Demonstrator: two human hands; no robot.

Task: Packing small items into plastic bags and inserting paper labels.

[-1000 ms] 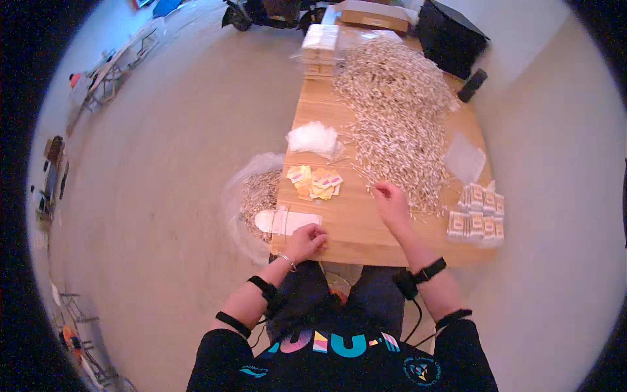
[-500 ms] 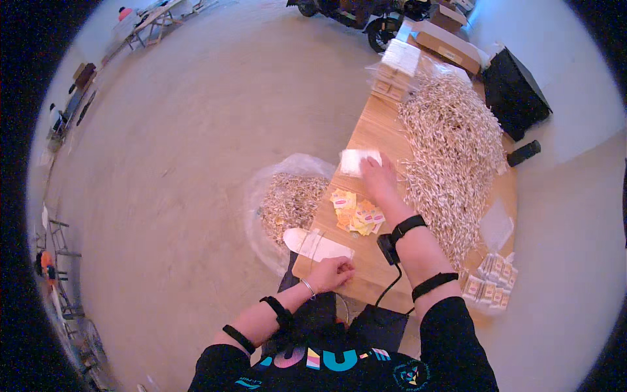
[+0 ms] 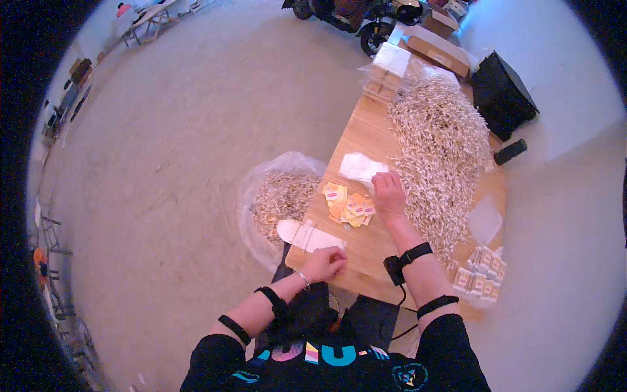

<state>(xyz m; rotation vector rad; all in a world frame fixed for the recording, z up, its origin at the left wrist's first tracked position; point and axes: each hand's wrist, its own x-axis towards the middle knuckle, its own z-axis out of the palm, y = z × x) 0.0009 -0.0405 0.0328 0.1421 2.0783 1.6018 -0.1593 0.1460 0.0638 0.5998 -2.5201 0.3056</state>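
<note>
Take the pile of yellow cards (image 3: 353, 208) as your landmark: the stack of thin white plastic sheets (image 3: 358, 167) lies just beyond it, its long axis slanting from far left to near right. Your right hand (image 3: 390, 193) is the nearer one, beyond and to the right of the cards; its fingertips touch the stack's right end, so most of the stack lies left of them. Those fingers are bunched together at the edge, but you cannot tell whether they pinch a sheet. Your left hand (image 3: 324, 263), on the near side of the cards, rests at the right end of a white strip (image 3: 319, 240), fingers curled; whether they hold anything cannot be told. Count one sheet stack, one strip, one card pile whose overlapping cards defy counting, one heap of cotton swabs (image 3: 441, 153) right of the cards, one clear bag (image 3: 246, 215) of swabs to their left, and two rows of filled packets (image 3: 480, 276) to their near right, too blurred to number singly.
</note>
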